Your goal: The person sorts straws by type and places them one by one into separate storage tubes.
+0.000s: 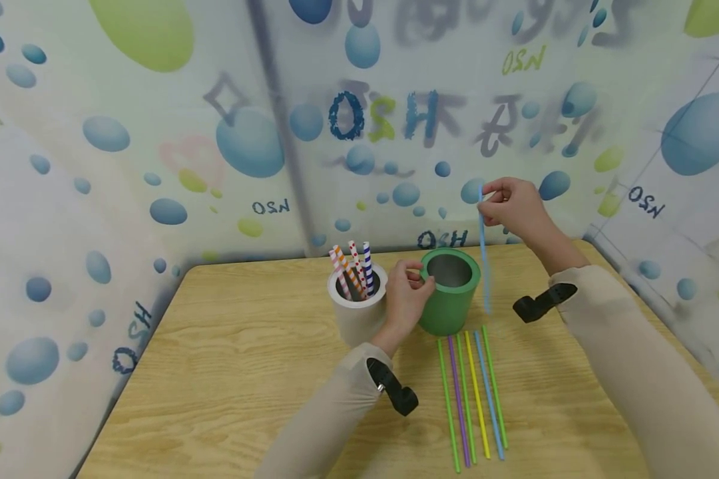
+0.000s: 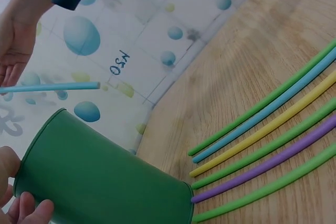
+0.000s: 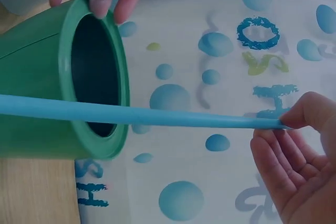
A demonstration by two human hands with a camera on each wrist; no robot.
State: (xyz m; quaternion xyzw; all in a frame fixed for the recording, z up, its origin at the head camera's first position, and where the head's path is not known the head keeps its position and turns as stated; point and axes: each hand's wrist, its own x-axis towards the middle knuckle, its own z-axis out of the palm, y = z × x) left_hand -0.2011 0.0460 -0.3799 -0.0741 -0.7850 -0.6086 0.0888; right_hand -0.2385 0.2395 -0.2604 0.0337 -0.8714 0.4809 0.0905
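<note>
My right hand point(image 1: 512, 207) pinches a light blue straw point(image 1: 484, 263) by its upper end. The straw hangs nearly upright, outside the green cup point(image 1: 446, 313) on its right side. In the right wrist view the straw point(image 3: 199, 118) crosses in front of the cup's opening point(image 3: 94, 72). My left hand point(image 1: 404, 299) holds the green cup by the left of its rim, with thumb and fingers on it. Left of that hand stands a white cup point(image 1: 356, 322) with several patterned paper straws point(image 1: 368, 266) in it.
Several plain straws lie roughly parallel in front of the green cup: green point(image 1: 448, 406), purple point(image 1: 459, 399), yellow point(image 1: 478, 396) and blue point(image 1: 489, 396) among them. The wooden table point(image 1: 245, 346) ends at a patterned backdrop point(image 1: 311, 186) behind the cups.
</note>
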